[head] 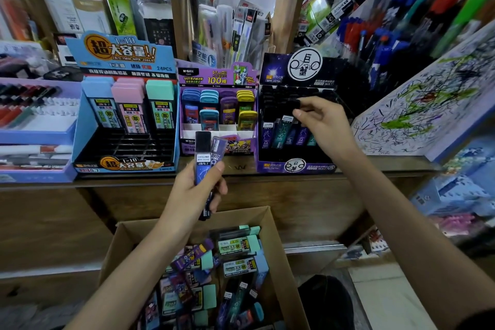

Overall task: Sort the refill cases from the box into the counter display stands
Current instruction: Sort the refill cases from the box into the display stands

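Glossy plastic refill cases (235, 257), matt cardboard box (278, 257), wooden counter (294, 195)

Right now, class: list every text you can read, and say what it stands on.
"1=10": blue stand, header
"24PCS": blue stand, header
"ULTRAMAN HEROES": purple stand, header
"0.7mm HB": purple stand, header
"MPR-2070A": dark stand, front
"2B/0.7": case gripped by the left hand
Labels on the cases in the box: too blurred to read.
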Available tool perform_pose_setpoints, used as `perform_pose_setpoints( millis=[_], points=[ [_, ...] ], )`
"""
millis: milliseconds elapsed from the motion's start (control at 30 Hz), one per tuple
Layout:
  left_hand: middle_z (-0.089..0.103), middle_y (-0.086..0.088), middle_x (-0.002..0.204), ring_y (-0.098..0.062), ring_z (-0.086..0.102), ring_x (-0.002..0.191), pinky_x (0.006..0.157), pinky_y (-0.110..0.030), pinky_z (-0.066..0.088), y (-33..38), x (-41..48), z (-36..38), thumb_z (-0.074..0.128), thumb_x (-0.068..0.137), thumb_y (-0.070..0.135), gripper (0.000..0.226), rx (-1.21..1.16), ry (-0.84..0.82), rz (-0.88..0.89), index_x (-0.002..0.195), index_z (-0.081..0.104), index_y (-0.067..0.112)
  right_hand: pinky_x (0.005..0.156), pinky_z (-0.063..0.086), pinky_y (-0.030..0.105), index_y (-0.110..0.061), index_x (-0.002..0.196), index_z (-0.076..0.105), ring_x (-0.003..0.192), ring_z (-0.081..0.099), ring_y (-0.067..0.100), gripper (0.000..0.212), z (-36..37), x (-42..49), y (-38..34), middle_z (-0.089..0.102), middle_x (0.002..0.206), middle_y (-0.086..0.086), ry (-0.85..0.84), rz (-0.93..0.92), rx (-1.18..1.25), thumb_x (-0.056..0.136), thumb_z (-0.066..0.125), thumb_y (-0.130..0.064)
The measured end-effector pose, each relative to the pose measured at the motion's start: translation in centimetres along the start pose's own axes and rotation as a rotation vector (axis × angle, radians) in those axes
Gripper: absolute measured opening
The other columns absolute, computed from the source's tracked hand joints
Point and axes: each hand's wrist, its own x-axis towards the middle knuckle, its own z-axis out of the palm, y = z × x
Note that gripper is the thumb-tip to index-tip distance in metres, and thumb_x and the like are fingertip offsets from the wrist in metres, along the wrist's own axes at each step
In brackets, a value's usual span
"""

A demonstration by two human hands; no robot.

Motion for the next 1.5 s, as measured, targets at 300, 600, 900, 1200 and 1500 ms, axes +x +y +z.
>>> perform_pose_setpoints(
  millis=[300, 600, 900, 1200, 1500],
  points=[
    [0.06, 0.001, 0.063, -0.01, 0.046, 0.043, 0.042, -0.02, 0.041, -0.2, 0.0, 0.2, 0.055, 0.084, 0.039, 0.024, 0.016, 0.014, 0.004, 0.093, 0.054, 0.018, 0.075, 0.052, 0.017, -0.006, 0.109, 0.066, 0.078, 0.062, 0.005, 0.024, 1.4, -0.2, 1.0, 0.066, 0.088, 0.0, 0.029, 0.114, -0.113, 0.087, 0.066, -0.015],
    [0.063, 0.001, 0.065, -0.01, 0.051, 0.045, 0.044, -0.02, 0.044, 0.0, 0.0, 0.9, 0.054, 0.085, 0.034, 0.018, -0.024, 0.004, -0.001, 0.093, 0.054, 0.018, 0.068, 0.046, 0.013, -0.008, 0.098, 0.067, 0.077, 0.059, 0.008, 0.015, 1.8, -1.4, -0.3, 0.065, 0.085, 0.0, 0.143, 0.099, -0.332, 0.089, 0.064, -0.019],
    [0.064, 0.0, 0.066, -0.012, 0.056, 0.049, 0.046, -0.022, 0.046, -0.2, 0.3, 2.9, 0.055, 0.085, 0.033, 0.02, -0.059, -0.098, -0.012, 0.101, 0.059, 0.022, 0.071, 0.05, 0.016, -0.024, 0.083, 0.064, 0.073, 0.059, -0.003, 0.013, 5.2, -7.4, -4.6, 0.064, 0.078, -0.01, -0.216, 0.121, 0.188, 0.087, 0.064, -0.012],
    [0.073, -0.005, 0.083, -0.016, 0.069, 0.071, 0.057, -0.023, 0.055, -0.9, 0.7, 3.3, 0.057, 0.08, 0.038, 0.032, -0.051, -0.064, -0.08, 0.103, 0.06, 0.017, 0.063, 0.051, 0.02, -0.01, 0.087, 0.064, 0.069, 0.064, 0.007, 0.005, 2.9, -7.5, -3.6, 0.069, 0.077, 0.002, -0.01, 0.279, 0.457, 0.088, 0.06, -0.008],
    [0.047, 0.007, 0.051, -0.008, 0.042, 0.044, 0.041, -0.017, 0.037, -1.0, 2.0, 2.8, 0.064, 0.081, 0.03, 0.019, -0.059, 0.066, 0.006, 0.083, 0.06, 0.012, 0.074, 0.054, 0.025, -0.011, 0.105, 0.058, 0.085, 0.068, 0.018, 0.02, 1.0, -9.6, -1.3, 0.069, 0.094, 0.006, -0.184, 0.436, 0.539, 0.086, 0.061, -0.006]
  ],
)
